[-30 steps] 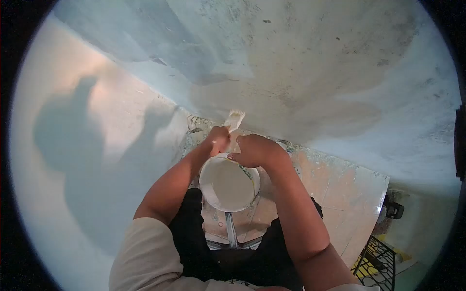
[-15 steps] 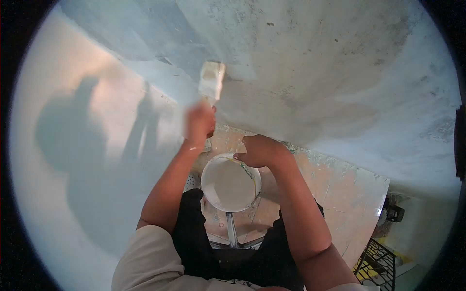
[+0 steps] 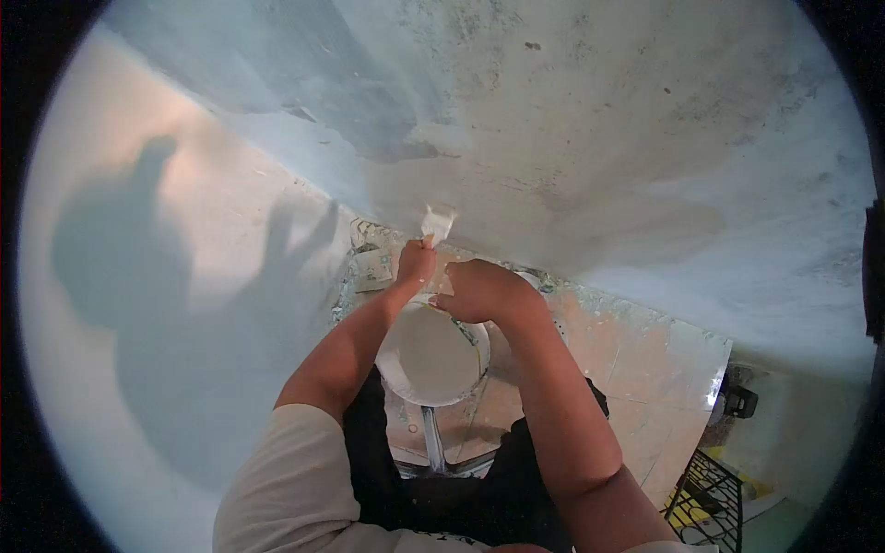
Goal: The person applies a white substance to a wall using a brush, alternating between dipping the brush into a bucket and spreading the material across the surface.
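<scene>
A wide brush (image 3: 438, 224) with pale, whitish bristles is gripped by its handle in my left hand (image 3: 418, 264), low in front of the wall (image 3: 553, 138). My right hand (image 3: 479, 289) rests at the upper rim of a round white bucket (image 3: 388, 369), its fingers curled over the edge. Pale liquid (image 3: 433, 350) fills part of the bucket, and smears run along the inner right side. The bucket stands between my knees.
A tiled floor (image 3: 636, 359) with paint splashes runs along the wall's foot. A square pale piece (image 3: 373, 269) lies by the corner. Metal legs (image 3: 433, 442) show below the bucket. At lower right are a black metal rack (image 3: 705, 498) and a dark object (image 3: 740, 402).
My left hand has moved down and to the right with the brush, from higher on the wall to near its foot. My right hand stays at the bucket rim.
</scene>
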Tool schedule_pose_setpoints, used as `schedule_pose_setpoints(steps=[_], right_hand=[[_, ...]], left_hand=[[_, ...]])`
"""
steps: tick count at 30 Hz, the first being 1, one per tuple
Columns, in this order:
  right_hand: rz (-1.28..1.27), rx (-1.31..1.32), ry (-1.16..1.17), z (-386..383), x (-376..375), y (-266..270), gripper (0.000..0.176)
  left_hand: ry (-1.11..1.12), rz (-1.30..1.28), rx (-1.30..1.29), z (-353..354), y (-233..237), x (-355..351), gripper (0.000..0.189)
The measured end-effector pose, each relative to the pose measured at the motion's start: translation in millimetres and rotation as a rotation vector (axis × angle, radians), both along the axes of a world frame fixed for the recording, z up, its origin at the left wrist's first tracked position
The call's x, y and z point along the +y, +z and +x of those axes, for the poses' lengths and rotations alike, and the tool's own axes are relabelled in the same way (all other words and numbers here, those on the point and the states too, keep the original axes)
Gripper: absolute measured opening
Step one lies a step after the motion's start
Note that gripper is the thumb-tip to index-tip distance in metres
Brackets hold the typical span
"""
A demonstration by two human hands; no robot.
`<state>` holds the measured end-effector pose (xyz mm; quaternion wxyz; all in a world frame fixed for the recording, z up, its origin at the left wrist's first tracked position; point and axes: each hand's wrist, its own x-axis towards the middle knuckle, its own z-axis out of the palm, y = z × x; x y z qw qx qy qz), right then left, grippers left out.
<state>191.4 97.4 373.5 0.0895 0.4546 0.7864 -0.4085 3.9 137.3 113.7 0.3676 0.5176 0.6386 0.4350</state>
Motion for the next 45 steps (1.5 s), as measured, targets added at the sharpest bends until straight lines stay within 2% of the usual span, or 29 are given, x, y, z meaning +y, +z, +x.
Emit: schedule_pose_setpoints(steps=[1,2,3,5,6,9,11,15,17,18,20,21,23,26,31,33,34,36,37,39,40,42,45], right_hand=[[-0.004,0.025,0.005,-1.3,0.0,4.3,0.050],[-0.008,0.051,0.008,-1.9,-0.4,6.9,0.050],[-0.008,0.049,0.006,-2.1,-0.9,7.3,0.050],[0.013,0.063,-0.008,-2.4,-2.7,7.4,0.050],[0.013,0.065,-0.009,-2.1,-3.3,5.7,0.050],[0.003,0.053,-0.013,0.3,-3.6,0.3,0.051],[0.027,0.023,-0.001,3.4,-4.6,0.2,0.051],[0.020,0.022,-0.011,7.8,-8.0,11.2,0.051],[0.035,0.031,0.000,9.6,-9.7,12.2,0.051],[0.039,0.033,0.000,10.4,-10.4,12.3,0.051],[0.051,0.031,-0.001,13.0,-11.5,11.9,0.052],[0.054,0.031,-0.003,14.7,-11.8,13.0,0.052],[0.039,0.027,-0.020,18.2,-12.3,14.4,0.053],[0.034,0.029,-0.030,19.2,-11.3,14.6,0.054],[-0.003,0.006,-0.015,16.7,-6.9,11.9,0.054],[-0.003,0.000,-0.013,15.3,-4.2,12.6,0.054],[0.009,0.004,-0.018,14.9,-3.3,12.8,0.054],[0.011,0.008,-0.026,13.0,-2.3,9.0,0.053],[0.006,0.022,-0.019,11.4,-1.5,5.7,0.053],[0.003,0.035,-0.010,8.1,0.4,2.5,0.053],[0.007,0.045,-0.016,6.5,1.2,1.5,0.052],[0.013,0.055,-0.024,3.2,2.0,1.8,0.052],[-0.009,0.038,-0.025,-0.5,2.4,2.7,0.051]], left_hand=[[0.029,-0.409,-0.046,9.4,45.0,-9.0,0.023],[0.055,-0.818,-0.091,15.6,70.7,-13.9,0.023],[0.053,-0.818,-0.092,15.8,68.8,-12.2,0.023],[-0.120,-0.745,-0.048,13.9,66.2,-6.4,0.023],[-0.120,-0.745,-0.045,15.2,78.2,-4.6,0.023],[-0.177,-0.676,-0.146,25.5,152.0,-6.7,0.027],[0.022,-0.755,-0.246,32.2,190.8,-13.3,0.030],[0.059,-0.723,-0.270,30.9,260.0,-30.5,0.031],[0.029,-0.482,-0.384,28.4,291.7,-44.3,0.033],[0.029,-0.479,-0.382,29.7,304.1,-50.2,0.033],[0.079,-0.286,-0.496,33.1,319.6,-58.0,0.036],[0.076,-0.283,-0.495,33.0,313.4,-57.2,0.036],[-0.009,-0.040,-0.660,31.9,282.4,-52.1,0.037],[0.044,-0.087,-0.535,38.4,245.9,-23.2,0.033],[-0.039,-0.035,-0.609,22.0,144.4,5.6,0.028],[0.073,-0.005,-0.353,20.4,108.7,8.0,0.030],[0.073,-0.006,-0.357,19.9,94.2,7.4,0.030],[0.089,0.044,-0.106,15.5,62.8,0.1,0.032],[0.090,0.040,-0.107,7.0,38.9,-2.2,0.032],[-0.074,0.042,0.444,-12.1,0.8,-4.3,0.035],[-0.073,0.043,0.443,-8.4,16.5,-6.0,0.035],[-0.062,-0.923,-0.163,-3.7,42.9,-8.6,0.040],[0.052,-0.911,-0.261,-3.5,44.2,-5.9,0.040]])
